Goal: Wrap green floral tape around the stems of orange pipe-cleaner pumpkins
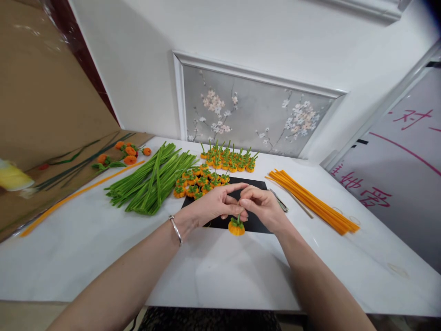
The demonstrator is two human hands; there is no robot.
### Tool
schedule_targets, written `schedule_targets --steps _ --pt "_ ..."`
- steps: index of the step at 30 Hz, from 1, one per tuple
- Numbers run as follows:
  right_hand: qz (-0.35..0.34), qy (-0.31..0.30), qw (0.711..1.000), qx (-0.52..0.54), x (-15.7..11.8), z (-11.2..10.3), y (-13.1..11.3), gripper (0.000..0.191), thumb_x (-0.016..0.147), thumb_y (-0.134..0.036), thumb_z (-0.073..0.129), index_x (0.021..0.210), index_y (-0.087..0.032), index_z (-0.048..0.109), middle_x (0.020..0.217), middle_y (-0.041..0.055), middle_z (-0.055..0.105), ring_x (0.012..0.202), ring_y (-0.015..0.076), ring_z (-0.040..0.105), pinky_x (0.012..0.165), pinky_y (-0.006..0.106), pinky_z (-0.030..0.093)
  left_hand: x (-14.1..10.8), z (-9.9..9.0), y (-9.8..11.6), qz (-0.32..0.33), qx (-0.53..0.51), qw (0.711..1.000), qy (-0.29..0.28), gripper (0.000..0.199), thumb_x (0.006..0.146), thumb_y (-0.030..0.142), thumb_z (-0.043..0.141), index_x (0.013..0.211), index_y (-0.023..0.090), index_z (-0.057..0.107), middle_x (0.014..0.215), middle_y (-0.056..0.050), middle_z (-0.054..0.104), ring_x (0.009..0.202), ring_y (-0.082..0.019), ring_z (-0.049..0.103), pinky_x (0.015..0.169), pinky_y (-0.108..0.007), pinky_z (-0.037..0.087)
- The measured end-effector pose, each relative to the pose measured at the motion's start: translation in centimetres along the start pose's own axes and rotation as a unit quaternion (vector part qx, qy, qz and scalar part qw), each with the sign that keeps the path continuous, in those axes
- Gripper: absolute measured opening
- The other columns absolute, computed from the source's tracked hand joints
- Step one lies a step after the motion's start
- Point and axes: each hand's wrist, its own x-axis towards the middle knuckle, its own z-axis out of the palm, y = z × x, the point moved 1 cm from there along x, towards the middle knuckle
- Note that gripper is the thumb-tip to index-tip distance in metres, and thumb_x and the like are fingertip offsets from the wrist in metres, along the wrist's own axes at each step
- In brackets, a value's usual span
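Observation:
Both my hands meet over a black mat [258, 223]. An orange flower head [236, 227] with a green top hangs upside down beneath the fingers, its green stem running up between them. My left hand [229, 201], with a silver bangle at the wrist, is closed around that stem. The fingertips of my right hand [257, 202] are pinched together just above the stem, touching the left fingers; what they hold is too small to make out. Just beyond my left hand lies a cluster of similar orange flower heads [193, 181].
Green strips [151, 181] lie in a pile at the left, beside one long orange strip [82, 195]. More flower heads with upright stems [229, 158] stand at the back. Orange strips [313, 201] and a metal tool [279, 201] lie at the right. Finished-looking orange flowers [130, 159] rest on cardboard.

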Motion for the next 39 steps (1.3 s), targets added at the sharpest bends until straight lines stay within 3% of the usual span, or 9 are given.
schedule_targets --steps 6,13,21,27,32,34,37,39 --pt "-0.026 0.047 0.996 -0.078 0.2 0.0 0.2 0.031 0.082 -0.043 0.062 0.064 -0.019 0.055 0.068 0.0 0.053 0.064 0.0131 0.053 0.06 0.027 0.047 0.3 -0.4 -0.5 -0.007 -0.012 1.0 0.023 0.067 0.073 0.021 0.073 0.135 0.021 0.047 0.098 -0.01 0.072 0.085 -0.018 0.066 0.053 -0.021 0.033" --pt "-0.022 0.046 0.996 -0.07 0.3 0.2 0.7 0.032 0.082 -0.043 0.062 0.063 -0.018 0.054 0.065 -0.0014 0.051 0.059 0.0123 0.052 0.056 0.026 0.043 0.4 -0.8 -1.0 -0.018 -0.011 0.999 0.044 0.065 0.072 0.02 0.074 0.132 0.017 0.051 0.086 -0.005 0.071 0.073 -0.013 0.062 0.06 -0.023 0.038" --pt "0.012 0.036 0.999 -0.002 0.3 0.3 0.6 0.034 0.076 -0.047 0.068 0.064 -0.019 0.055 0.066 -0.0016 0.052 0.059 0.0124 0.053 0.056 0.026 0.046 0.4 -0.7 -0.9 -0.028 -0.023 0.998 0.043 0.07 0.07 0.019 0.076 0.134 0.016 0.048 0.082 -0.007 0.071 0.071 -0.015 0.065 0.05 -0.02 0.032" --pt "0.05 -0.006 0.998 0.044 0.2 -1.1 0.7 0.033 0.084 -0.048 0.06 0.101 -0.021 0.067 0.087 0.002 0.062 0.069 0.0118 0.055 0.066 0.026 0.047 0.4 -0.7 -0.6 -0.008 -0.02 0.999 0.029 0.071 0.071 0.022 0.076 0.135 0.016 0.046 0.074 -0.006 0.07 0.067 -0.014 0.064 0.048 -0.019 0.032" --pt "0.049 -0.034 0.998 -0.001 -0.1 -1.4 0.4 0.026 0.078 -0.041 0.068 0.069 -0.017 0.066 0.067 0.0003 0.061 0.066 0.0138 0.056 0.066 0.028 0.046 0.3 -0.1 -0.9 -0.039 -0.024 0.999 0.025 0.075 0.072 0.02 0.075 0.138 0.018 0.041 0.082 -0.007 0.072 0.069 -0.014 0.065 0.05 -0.02 0.035" --pt "0.047 -0.012 0.999 0.002 -0.2 -1.8 0.4 0.028 0.077 -0.04 0.07 0.063 -0.017 0.064 0.063 -0.0001 0.058 0.06 0.0128 0.053 0.059 0.027 0.044 0.3 0.3 -1.2 -0.04 -0.039 0.998 0.024 0.071 0.072 0.021 0.075 0.136 0.017 0.044 0.09 -0.009 0.072 0.079 -0.015 0.066 0.059 -0.022 0.041" --pt "0.043 0.075 0.996 0.037 -0.3 -3.1 0.8 0.028 0.074 -0.04 0.072 0.063 -0.017 0.062 0.06 -0.0016 0.053 0.052 0.0097 0.046 0.048 0.023 0.037 0.5 1.0 -1.8 -0.019 -0.046 0.998 0.043 0.056 0.075 0.028 0.074 0.127 0.016 0.055 0.105 -0.011 0.069 0.095 -0.017 0.064 0.079 -0.028 0.046" --pt "0.022 0.127 0.99 0.056 -0.2 -4.3 0.9 0.03 0.076 -0.044 0.07 0.065 -0.019 0.058 0.061 -0.0029 0.05 0.05 0.0087 0.043 0.046 0.023 0.035 0.6 1.4 -2.3 -0.016 -0.041 0.996 0.075 0.044 0.081 0.039 0.067 0.118 0.016 0.062 0.109 -0.011 0.067 0.098 -0.017 0.062 0.081 -0.029 0.046"
